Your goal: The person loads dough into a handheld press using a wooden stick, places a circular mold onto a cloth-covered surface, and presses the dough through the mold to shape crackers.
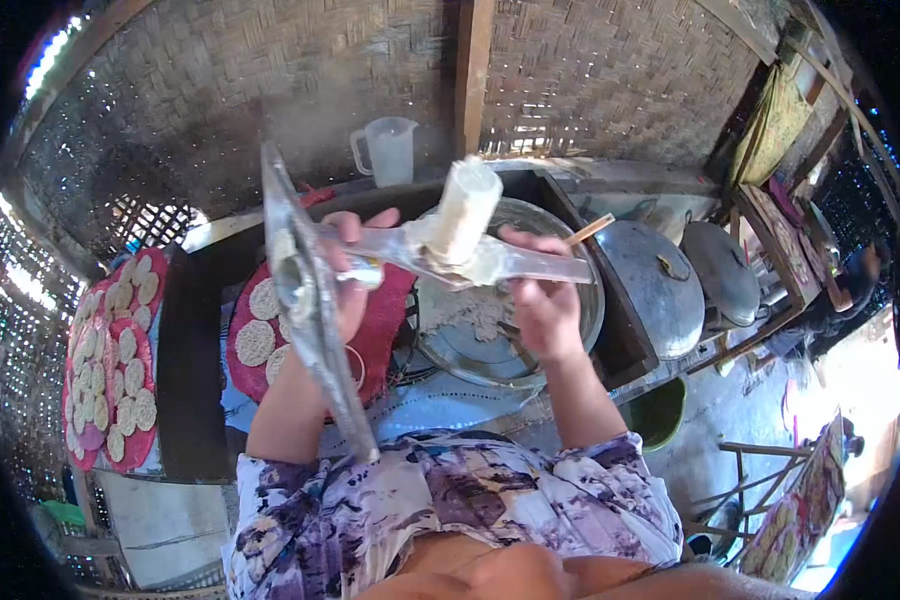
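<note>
A clear press tool with a dough-smeared upright cylinder (465, 215) is held over a wide metal basin (595, 320) of pale dough (480, 318). My right hand (548, 300) has its fingers round the tool's right handle. Around the left handle and a small light object curls my left hand (355, 270), partly hidden behind a long metal frame (315, 300) that slants down toward my lap. Round pale noodle-like discs (255, 342) lie on a red cloth (385, 320) below the left hand.
A clear jug (388, 152) stands by the woven wall. More discs lie on red mats (110, 365) at far left. Two large metal lids (650, 285) (720, 272) are at right, with a green basin (658, 412) below. Another person (840, 295) is at far right.
</note>
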`<control>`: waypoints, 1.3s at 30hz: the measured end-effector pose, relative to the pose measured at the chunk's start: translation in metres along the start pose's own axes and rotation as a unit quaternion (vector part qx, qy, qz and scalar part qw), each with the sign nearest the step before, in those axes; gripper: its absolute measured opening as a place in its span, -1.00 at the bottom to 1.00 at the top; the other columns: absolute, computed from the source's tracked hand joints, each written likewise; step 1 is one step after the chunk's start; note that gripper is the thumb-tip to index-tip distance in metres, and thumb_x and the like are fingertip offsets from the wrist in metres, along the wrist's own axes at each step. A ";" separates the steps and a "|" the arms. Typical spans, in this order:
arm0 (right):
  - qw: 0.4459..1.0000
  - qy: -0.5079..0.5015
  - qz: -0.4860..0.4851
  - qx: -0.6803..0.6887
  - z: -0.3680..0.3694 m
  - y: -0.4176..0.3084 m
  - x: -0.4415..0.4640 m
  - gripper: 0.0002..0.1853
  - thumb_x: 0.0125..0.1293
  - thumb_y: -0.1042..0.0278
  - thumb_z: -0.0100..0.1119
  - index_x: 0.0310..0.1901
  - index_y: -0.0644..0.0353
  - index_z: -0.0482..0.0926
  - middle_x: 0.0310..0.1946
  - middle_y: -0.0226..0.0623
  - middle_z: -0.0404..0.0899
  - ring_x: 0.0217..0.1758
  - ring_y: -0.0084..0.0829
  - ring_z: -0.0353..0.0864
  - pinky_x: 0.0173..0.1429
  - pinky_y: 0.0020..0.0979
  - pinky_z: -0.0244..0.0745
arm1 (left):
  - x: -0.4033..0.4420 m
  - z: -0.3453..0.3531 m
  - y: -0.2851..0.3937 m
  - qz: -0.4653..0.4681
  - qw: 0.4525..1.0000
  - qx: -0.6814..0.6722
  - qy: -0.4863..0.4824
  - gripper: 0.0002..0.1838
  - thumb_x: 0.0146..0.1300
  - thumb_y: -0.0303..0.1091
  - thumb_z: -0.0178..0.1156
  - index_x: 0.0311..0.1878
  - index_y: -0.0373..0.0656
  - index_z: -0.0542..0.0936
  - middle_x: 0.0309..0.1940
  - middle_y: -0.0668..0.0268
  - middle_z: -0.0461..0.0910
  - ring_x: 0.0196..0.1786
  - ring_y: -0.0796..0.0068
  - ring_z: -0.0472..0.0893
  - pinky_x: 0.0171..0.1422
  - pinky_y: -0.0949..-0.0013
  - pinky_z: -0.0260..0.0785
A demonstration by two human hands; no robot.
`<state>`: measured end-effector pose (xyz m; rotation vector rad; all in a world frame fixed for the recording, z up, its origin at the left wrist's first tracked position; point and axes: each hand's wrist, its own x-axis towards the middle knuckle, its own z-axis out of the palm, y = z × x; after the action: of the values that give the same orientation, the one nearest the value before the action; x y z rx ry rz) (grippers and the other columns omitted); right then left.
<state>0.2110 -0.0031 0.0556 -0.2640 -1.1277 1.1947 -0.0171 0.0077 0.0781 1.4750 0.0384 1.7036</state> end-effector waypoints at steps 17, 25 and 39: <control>0.323 -0.348 0.276 -0.836 -0.176 -0.014 0.021 -0.80 0.04 0.35 0.03 -0.32 0.13 0.62 -0.34 -0.15 0.61 -0.27 -0.16 0.62 -0.23 -0.18 0.50 | -0.040 -0.032 0.062 -0.075 0.970 0.176 0.151 -0.54 0.09 0.01 0.22 -0.13 -0.01 0.25 -0.12 0.35 0.23 0.12 0.22 0.35 0.20 0.03 0.20; 0.195 -0.445 0.204 -0.850 -0.166 -0.024 0.046 -0.87 -0.05 0.34 0.11 -0.53 0.14 0.63 -0.54 -0.21 0.59 -0.39 -0.22 0.62 -0.33 -0.21 0.49 | -0.048 -0.038 0.063 -0.094 0.973 0.162 0.132 -0.50 0.07 -0.10 0.28 -0.02 0.00 0.27 -0.19 0.41 0.23 0.10 0.27 0.34 0.19 0.08 0.27; 0.234 -0.513 0.219 -0.796 -0.223 0.021 0.011 -0.84 0.03 0.38 0.08 -0.37 0.25 0.56 -0.44 -0.16 0.61 -0.35 -0.21 0.63 -0.29 -0.27 0.50 | -0.054 -0.032 0.067 -0.106 0.959 0.226 0.134 -0.43 0.08 -0.09 0.26 0.10 -0.01 0.25 -0.23 0.51 0.22 0.06 0.41 0.23 0.20 0.09 0.27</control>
<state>0.3762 0.0980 -0.0582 -1.5910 -3.4077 -0.2649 -0.0847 -0.0519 0.0610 1.4785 0.7492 1.7749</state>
